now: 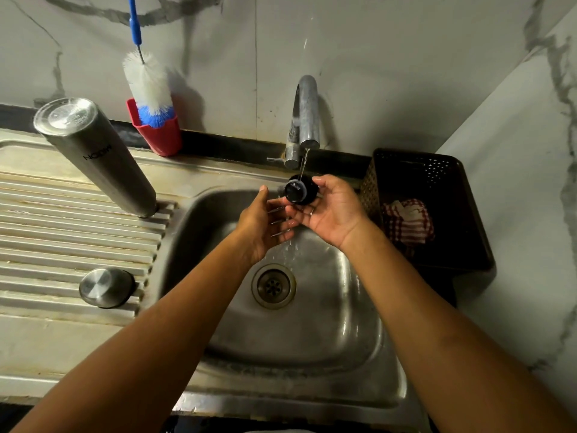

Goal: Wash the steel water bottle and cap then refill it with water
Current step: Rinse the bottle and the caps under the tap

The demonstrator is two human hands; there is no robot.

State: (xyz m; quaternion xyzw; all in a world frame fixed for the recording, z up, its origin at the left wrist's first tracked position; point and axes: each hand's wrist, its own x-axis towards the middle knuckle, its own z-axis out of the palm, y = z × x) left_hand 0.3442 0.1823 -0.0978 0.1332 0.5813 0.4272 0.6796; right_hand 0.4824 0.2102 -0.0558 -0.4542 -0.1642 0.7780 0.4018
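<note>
Left of the sink (359,307), nearest, 1 steel lid (107,287) lies on the drainboard (62,232). Over the sink, the right hand (331,214) holds the black cap (301,192) in its fingers under the tap (307,114); the left hand (265,223) is beside it, fingers loose and holding nothing. This looks like the cap rinse; the next move probably calls for turning the cap. Farther left, the steel bottle (100,157) stands upside down. Beyond, a red cup (162,135) holds 1 brush (148,85); right of the sink, a black basket (462,214) holds a checked cloth (407,221).

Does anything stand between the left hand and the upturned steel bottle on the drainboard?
Nothing visible does. The cylindrical steel bottle stands mouth-down on the ribbed steel drainboard, and only bare steel separates it from the left hand. The round steel lid lies nearer the camera, off that line.
</note>
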